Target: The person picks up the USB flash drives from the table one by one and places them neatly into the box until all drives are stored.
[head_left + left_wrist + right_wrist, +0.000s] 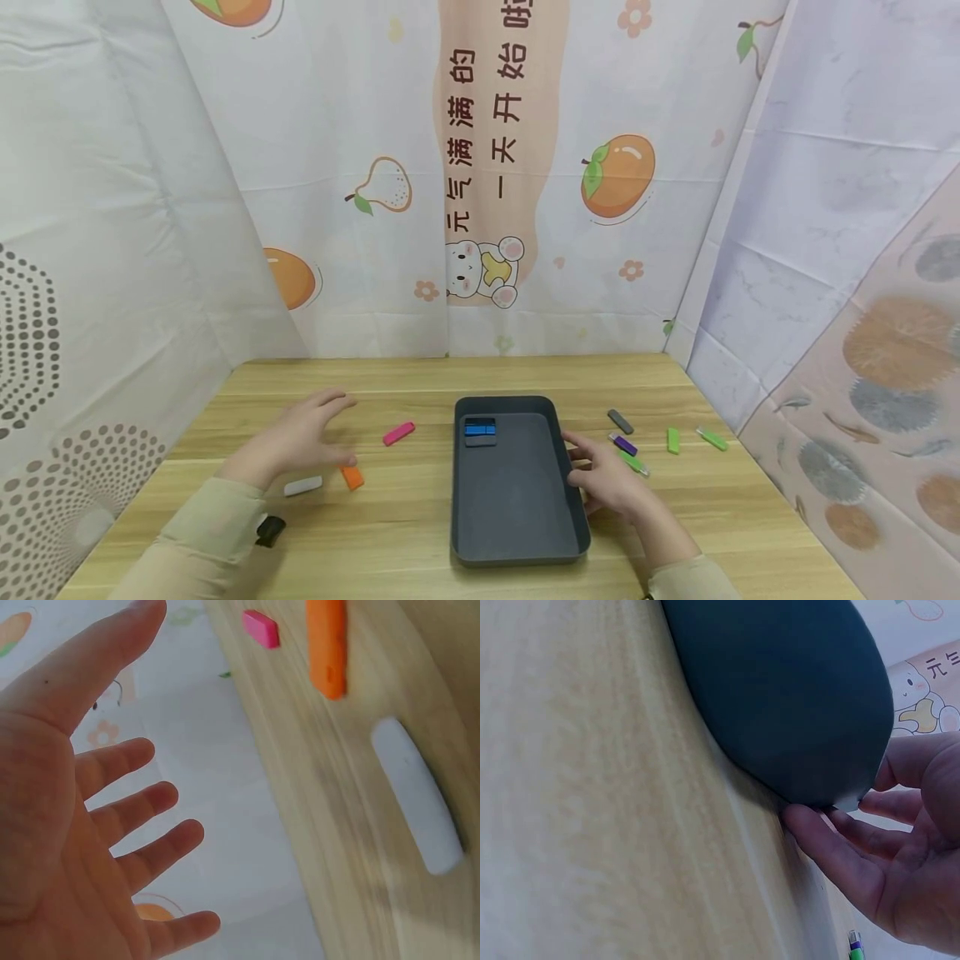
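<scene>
Above the table's left part hovers my left hand (pixel 303 437), fingers spread and holding nothing. Nearest to it are an orange USB stick (pixel 352 477) and a white USB stick (pixel 303 487); both also lie below the palm in the left wrist view. A pink USB stick (pixel 399 433) rests a little farther off. My right hand (pixel 611 479) holds the right edge of a dark grey tray (pixel 517 508), a finger over the rim and another digit against the outer wall. At the tray's far left corner, a blue USB stick (pixel 480 430) lies between black and grey ones.
Right of the tray lie a grey stick (pixel 620 421), a purple stick (pixel 623 444) beside a green one (pixel 634 463), and two more green sticks, one of them short (pixel 672 441). A small black object (pixel 270 531) is by the left sleeve. Printed curtains (pixel 337 333) enclose the table.
</scene>
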Demonstrator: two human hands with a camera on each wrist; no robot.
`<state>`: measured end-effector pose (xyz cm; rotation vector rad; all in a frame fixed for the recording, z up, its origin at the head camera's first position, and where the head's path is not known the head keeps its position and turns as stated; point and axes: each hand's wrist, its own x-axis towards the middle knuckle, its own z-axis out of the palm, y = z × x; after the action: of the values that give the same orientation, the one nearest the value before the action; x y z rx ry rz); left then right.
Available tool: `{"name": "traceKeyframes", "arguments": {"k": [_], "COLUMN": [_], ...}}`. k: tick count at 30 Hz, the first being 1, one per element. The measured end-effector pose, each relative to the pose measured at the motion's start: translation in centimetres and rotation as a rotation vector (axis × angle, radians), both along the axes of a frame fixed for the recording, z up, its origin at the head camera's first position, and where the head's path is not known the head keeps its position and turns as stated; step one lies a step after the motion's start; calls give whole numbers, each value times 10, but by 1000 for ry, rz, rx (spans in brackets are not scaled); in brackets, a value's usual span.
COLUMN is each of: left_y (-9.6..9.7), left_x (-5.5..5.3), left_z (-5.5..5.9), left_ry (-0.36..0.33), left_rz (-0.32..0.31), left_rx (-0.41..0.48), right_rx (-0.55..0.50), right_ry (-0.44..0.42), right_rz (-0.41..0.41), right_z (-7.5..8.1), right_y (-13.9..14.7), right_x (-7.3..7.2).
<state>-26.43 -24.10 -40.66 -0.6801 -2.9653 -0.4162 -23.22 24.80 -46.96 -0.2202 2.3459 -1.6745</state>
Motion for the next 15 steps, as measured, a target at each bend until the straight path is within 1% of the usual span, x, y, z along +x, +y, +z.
{"name": "traceKeyframes", "arguments": {"k": [4,8,10,15], "left_y": [-7,-12,-15,-25], "left_x": [1,4,5,7], "left_z": [-3,-4,-4,-10], "left_ry": [-12,-59,-97,-164], "left_rz": [10,17,25,42], "left_rx": [-16,-21,-17,-6], "right_rx": [4,13,15,14], "right_ry": [1,6,8,9], "right_rz": [-5,-9,-14,-13], "right_z": [0,1,1,1], "right_y": [0,0,-1,-1], "right_x": [0,1,1,2]}}
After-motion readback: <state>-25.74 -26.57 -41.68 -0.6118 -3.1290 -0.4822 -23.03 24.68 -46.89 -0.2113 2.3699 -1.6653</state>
